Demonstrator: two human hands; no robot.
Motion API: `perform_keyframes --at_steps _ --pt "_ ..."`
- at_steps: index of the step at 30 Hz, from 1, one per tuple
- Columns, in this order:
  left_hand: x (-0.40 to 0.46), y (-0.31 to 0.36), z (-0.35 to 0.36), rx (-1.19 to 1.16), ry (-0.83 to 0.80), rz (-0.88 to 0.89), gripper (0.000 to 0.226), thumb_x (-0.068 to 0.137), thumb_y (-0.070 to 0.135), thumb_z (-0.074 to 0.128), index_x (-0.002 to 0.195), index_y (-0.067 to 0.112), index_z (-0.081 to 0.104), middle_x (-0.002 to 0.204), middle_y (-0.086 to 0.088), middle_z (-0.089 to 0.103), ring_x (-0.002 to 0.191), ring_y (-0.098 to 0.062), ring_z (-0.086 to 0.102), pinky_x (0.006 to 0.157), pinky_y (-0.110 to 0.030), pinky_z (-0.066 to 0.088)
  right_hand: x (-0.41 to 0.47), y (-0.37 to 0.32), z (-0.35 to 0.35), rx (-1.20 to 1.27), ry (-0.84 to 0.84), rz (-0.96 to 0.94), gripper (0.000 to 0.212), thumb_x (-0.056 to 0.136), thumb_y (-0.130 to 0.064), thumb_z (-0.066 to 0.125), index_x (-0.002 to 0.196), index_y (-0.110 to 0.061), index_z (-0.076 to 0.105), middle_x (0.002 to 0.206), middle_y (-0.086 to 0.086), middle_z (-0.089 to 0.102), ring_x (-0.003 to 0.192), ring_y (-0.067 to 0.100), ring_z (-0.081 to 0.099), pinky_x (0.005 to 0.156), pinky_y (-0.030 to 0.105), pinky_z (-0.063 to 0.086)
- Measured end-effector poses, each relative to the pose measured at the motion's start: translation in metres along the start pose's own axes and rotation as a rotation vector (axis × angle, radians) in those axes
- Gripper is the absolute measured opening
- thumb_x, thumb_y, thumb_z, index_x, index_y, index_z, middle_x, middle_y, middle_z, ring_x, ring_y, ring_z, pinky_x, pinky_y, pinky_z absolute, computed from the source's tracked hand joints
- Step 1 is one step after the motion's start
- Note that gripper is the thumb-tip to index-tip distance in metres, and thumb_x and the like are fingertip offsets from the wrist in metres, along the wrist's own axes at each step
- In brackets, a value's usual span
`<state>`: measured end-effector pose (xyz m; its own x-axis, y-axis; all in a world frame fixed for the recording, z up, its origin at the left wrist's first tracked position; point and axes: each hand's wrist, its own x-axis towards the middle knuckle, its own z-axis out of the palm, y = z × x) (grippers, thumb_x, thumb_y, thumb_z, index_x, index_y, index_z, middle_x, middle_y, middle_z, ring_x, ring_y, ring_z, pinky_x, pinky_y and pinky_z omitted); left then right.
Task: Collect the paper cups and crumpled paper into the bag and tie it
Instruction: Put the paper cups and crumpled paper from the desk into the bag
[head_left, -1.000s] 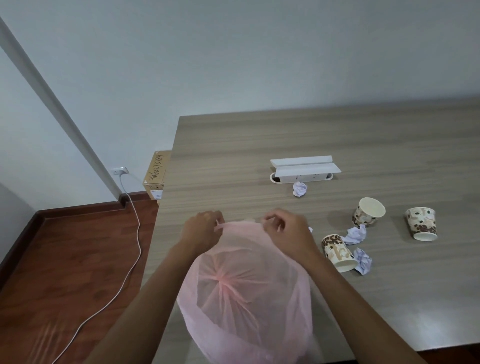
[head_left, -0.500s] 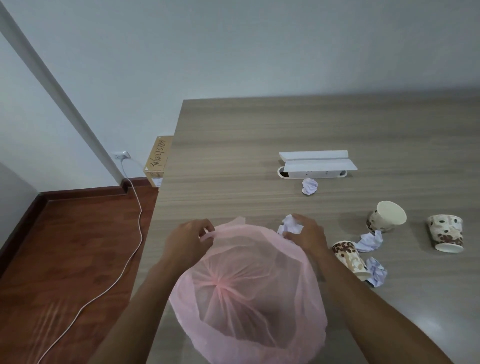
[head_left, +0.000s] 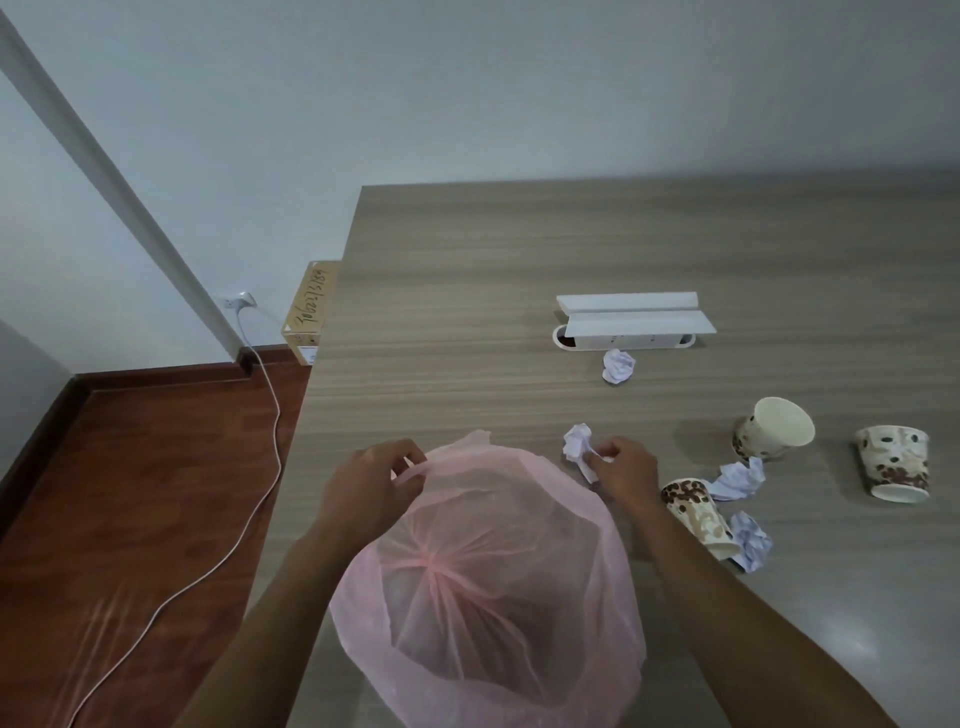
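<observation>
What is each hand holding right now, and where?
The left hand pinches the pink bag at its rim. The right hand grips a crumpled paper ball by its near edge.

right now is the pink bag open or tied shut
Open. The pink bag has a wide mouth, its rim pinched by the left hand, and you can see down to its gathered bottom.

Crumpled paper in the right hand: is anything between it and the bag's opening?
Nothing visible. The right hand holds the crumpled paper just beyond the pink bag rim, and the left hand holds the mouth open.
</observation>
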<state>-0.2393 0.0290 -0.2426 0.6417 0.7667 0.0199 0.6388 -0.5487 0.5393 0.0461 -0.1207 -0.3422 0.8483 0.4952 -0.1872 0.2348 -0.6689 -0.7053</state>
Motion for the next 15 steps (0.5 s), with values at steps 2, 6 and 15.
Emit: perform_keyframes --at_steps 2,6,15 --pt "-0.002 -0.001 0.003 -0.003 -0.002 -0.027 0.009 0.079 0.024 0.068 0.083 0.031 0.068 0.075 0.013 0.068 0.07 -0.01 0.061 0.064 -0.028 0.048 -0.002 -0.003 -0.005 0.109 0.02 0.037 0.013 0.084 -0.024 0.069 0.075 -0.018 0.063 0.084 0.0 0.066 0.086 0.023 0.062 0.073 0.025 0.037" --pt "0.004 0.0 0.013 -0.036 -0.027 -0.083 0.006 0.083 0.018 0.065 0.087 0.021 0.067 0.075 0.003 0.069 0.072 -0.018 0.06 0.059 -0.026 0.041 0.0 -0.012 -0.018 0.381 0.01 0.126 0.009 0.089 -0.016 0.062 0.087 -0.009 0.059 0.092 0.01 0.065 0.083 0.028 0.064 0.074 0.039 0.056" --pt "0.033 -0.007 0.043 -0.232 -0.067 -0.337 0.007 0.084 0.013 0.058 0.077 0.012 0.059 0.049 -0.005 0.064 0.039 -0.019 0.061 0.052 -0.027 0.052 -0.029 -0.077 -0.059 0.871 -0.177 -0.01 0.017 0.088 -0.006 0.068 0.096 -0.001 0.053 0.092 0.015 0.066 0.074 0.024 0.069 0.06 0.037 0.06"
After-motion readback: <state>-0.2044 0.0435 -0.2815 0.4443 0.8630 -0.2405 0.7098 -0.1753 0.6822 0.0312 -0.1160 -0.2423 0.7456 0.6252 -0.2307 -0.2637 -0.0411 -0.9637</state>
